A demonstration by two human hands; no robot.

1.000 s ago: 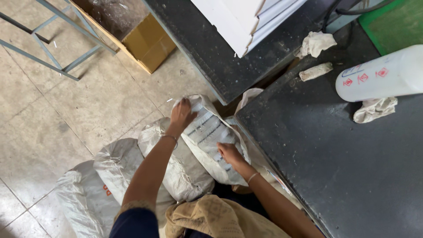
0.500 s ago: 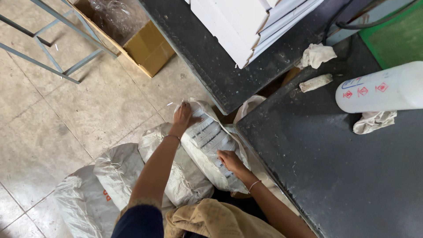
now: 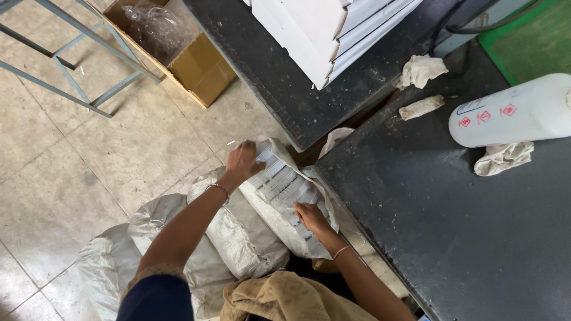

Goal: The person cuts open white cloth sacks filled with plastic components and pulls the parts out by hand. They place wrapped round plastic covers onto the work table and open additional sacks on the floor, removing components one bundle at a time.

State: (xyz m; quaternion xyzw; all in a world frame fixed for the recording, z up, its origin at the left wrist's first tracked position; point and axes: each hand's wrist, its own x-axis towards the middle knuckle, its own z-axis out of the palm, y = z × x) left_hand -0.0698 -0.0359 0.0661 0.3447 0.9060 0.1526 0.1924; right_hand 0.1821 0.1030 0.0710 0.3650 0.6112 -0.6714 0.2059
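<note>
My left hand point(image 3: 242, 163) grips the far end of a white woven sack point(image 3: 284, 191) with a printed label, which leans against the edge of the dark table point(image 3: 464, 238). On the near part of the same sack my right hand point(image 3: 309, 217) presses down, fingers curled on its face. Both wrists wear thin bangles. More grey-white sacks point(image 3: 178, 249) lie piled on the tiled floor under my left arm.
On the dark table lie a white plastic bottle point(image 3: 511, 113) on its side, crumpled rags point(image 3: 502, 157) and a small roll point(image 3: 421, 107). Stacked white boxes point(image 3: 321, 30) sit on the far bench. An open cardboard box point(image 3: 178, 53) and a blue metal frame point(image 3: 65, 53) stand on the floor.
Both hands stay on the labelled sack. My right hand has slid slightly nearer along it, and the view has shifted a little.
</note>
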